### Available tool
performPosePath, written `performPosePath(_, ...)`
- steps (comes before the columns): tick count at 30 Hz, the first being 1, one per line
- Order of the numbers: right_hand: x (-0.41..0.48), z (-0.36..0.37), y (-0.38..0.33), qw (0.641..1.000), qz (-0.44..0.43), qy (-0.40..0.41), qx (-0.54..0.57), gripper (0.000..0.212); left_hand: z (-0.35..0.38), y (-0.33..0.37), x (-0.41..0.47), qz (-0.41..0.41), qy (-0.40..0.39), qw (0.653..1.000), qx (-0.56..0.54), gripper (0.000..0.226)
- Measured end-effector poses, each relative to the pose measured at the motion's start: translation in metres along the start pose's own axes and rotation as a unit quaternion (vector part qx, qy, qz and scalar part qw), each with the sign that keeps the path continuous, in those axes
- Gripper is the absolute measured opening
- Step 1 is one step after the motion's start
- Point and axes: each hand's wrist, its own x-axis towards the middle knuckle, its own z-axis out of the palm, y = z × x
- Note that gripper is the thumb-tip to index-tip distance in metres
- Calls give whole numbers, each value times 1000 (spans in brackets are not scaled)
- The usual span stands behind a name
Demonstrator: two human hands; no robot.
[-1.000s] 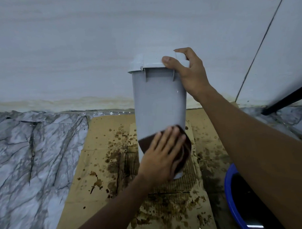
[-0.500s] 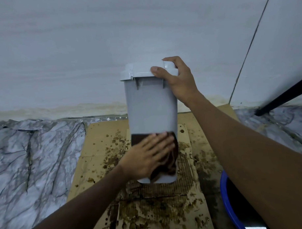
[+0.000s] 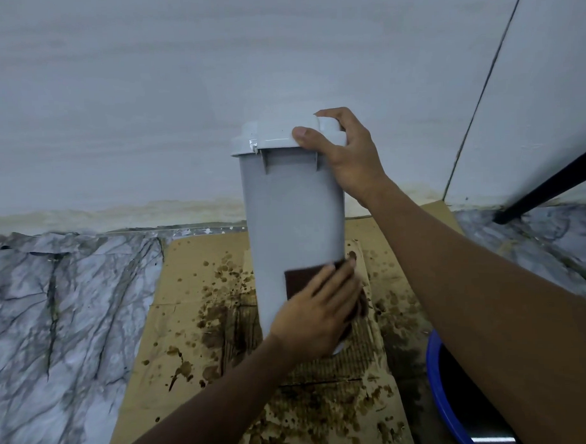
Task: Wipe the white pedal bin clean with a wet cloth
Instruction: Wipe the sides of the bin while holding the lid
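The white pedal bin stands upright on wet, stained cardboard, its closed lid at the top. My right hand grips the lid's right edge, thumb across the front rim. My left hand lies flat against the bin's lower right front, pressing a dark brown cloth onto the wall. Most of the cloth is hidden under my fingers. The bin's base is hidden behind my left hand.
A blue basin of dark water sits at the lower right, partly under my right forearm. Marble-patterned floor covering spreads to the left and right. A white wall rises close behind the bin. A black bar slants in from the right.
My left hand has slid the cloth from the lower middle of the bin toward its lower right side. My right hand kept its grip on the lid. The view shifted slightly.
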Motion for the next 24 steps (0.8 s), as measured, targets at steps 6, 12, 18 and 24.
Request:
performPosePath(6, -3, 1, -2, 1000, 2, -5, 8, 53, 16, -8, -64, 146, -37, 986, 67, 78)
performPosePath(12, -2, 6, -4, 1000, 5, 0, 2, 59, 6, -57, -68, -92, 84, 991, -43, 66)
performPosePath(18, 0, 4, -2, 1000, 2, 8, -3, 52, -31, -71, 36, -296, 171, 935, -89, 66)
performPosePath(24, 0, 2, -1, 1000, 2, 3, 0, 52, -19, -34, 33, -133, 91, 986, -51, 64)
